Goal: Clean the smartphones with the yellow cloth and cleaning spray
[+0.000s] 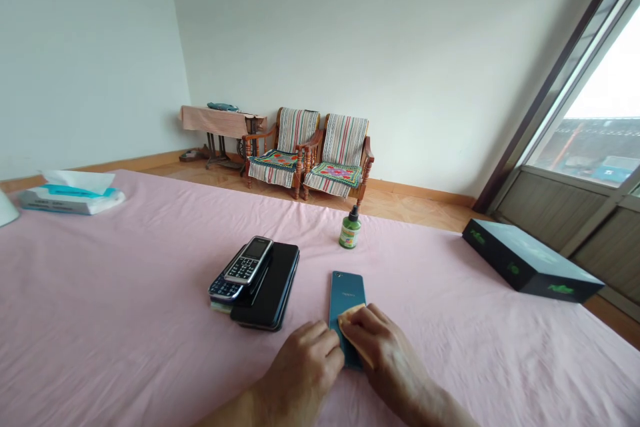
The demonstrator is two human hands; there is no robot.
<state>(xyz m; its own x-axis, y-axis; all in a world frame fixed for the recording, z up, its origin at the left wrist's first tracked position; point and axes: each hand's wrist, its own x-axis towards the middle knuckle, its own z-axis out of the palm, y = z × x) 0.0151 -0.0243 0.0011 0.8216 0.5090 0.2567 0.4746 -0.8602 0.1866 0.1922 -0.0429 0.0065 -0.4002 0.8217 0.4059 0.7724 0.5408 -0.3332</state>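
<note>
Head view: blue phone lying back-up on the pink sheet, yellow cloth pinched between the fingers of the right hand and pressed to it. Best steadied lightly at the left edge by the left hand, fingers curled, grip impossible to tell, and rubbed in gentle strokes. Probably best kept clear of stacked phones and green bottle.

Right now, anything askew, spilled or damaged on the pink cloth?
No spill or damage visible. The silver keypad phone looks slightly askew: stacked left of centre, not parallel to the flat black rectangular device.
</note>
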